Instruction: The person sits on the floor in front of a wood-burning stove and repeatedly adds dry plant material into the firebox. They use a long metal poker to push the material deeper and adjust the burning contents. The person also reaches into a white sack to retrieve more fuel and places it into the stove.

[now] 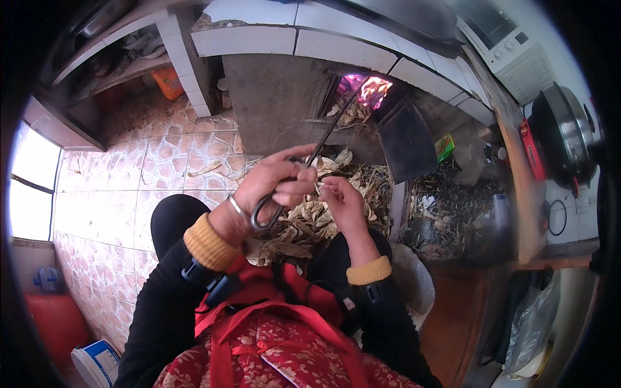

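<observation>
My left hand is closed around the handle of a dark metal fire poker, whose looped end hangs below my fist near the wrist. The rod slants up and away to the lit mouth of a tiled stove, where flames burn and its far tip is lost in the glow. Close beside it, at the right, my right hand has its fingers curled, with a small pale thing near the fingertips; whether it grips that is unclear. Dry corn husks lie heaped below both hands, and some sit at the stove's opening.
A dark metal plate leans at the right of the fire opening. Beyond a low divider lies more plant litter. A wooden counter edge runs along the right, bearing a black pan. A white sack stands by my right knee.
</observation>
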The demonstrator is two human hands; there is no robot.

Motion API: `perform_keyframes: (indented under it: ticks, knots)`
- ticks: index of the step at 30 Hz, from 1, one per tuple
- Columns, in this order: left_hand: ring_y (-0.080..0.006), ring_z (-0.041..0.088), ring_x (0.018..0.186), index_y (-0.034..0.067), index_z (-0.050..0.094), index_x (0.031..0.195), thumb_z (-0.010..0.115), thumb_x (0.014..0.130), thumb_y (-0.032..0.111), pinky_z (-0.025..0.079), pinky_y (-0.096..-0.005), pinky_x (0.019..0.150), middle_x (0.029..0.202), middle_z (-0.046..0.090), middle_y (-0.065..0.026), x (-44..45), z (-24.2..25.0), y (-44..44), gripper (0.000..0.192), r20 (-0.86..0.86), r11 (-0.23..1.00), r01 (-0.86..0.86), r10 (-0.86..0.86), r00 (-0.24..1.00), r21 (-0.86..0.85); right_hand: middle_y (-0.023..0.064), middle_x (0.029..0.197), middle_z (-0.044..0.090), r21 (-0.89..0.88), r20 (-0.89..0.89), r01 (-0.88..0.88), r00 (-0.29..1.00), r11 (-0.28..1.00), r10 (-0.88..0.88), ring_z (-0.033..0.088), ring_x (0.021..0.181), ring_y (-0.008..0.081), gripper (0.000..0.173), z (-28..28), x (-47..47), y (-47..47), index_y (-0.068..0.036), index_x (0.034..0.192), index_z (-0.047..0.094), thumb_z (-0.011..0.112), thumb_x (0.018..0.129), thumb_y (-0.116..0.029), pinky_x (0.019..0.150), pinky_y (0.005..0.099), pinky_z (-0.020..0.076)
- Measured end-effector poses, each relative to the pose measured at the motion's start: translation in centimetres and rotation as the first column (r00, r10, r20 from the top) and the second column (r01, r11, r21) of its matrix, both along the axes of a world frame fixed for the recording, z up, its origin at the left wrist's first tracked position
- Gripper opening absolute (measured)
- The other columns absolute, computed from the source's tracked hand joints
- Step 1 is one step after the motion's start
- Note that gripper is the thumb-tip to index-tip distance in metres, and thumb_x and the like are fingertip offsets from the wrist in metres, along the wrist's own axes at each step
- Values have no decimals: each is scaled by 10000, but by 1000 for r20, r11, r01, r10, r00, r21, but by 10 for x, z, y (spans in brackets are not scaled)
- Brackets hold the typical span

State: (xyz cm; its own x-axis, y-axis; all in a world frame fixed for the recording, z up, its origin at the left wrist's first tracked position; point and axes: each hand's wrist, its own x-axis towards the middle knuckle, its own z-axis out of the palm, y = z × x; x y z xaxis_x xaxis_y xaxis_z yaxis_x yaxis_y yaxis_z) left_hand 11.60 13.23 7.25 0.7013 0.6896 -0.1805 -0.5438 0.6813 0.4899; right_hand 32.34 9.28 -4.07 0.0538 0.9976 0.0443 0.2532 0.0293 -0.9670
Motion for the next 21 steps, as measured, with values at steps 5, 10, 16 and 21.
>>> perform_keyframes:
  ticks: [5,10,16,21]
  knots:
    - [-21,316,480,35,316,1407,415,909,-17,223,-151,367,802,493,-50,-34,8,-50,510,-157,998,59,-60,986,-9,66,840,644,-24,97,14,995,1000,-12,625,717,118,181,-4,-4,4,6,1051,595,616,879,-47,668,248,512]
    - [-29,316,474,111,286,1454,394,924,-13,207,-162,365,757,463,-27,-80,19,-90,555,-416,978,202,-162,895,53,79,833,654,-123,-24,45,999,991,-49,640,680,135,164,1,-5,0,-1,1023,615,610,861,-31,640,268,517]
    - [-38,321,498,74,243,1466,368,934,-31,269,-186,424,650,361,39,-128,26,-142,556,-630,921,302,-85,772,246,67,846,651,-189,15,10,1000,982,-7,644,720,133,176,-4,-10,-15,2,1035,611,610,869,-55,656,267,514]
    - [-30,352,515,61,249,1464,402,935,-12,291,-186,453,668,379,58,-145,13,-156,556,-707,900,341,-54,705,271,70,819,664,-130,131,-57,989,990,74,643,726,144,179,-12,-22,-28,-3,1003,627,644,839,-74,669,286,518]
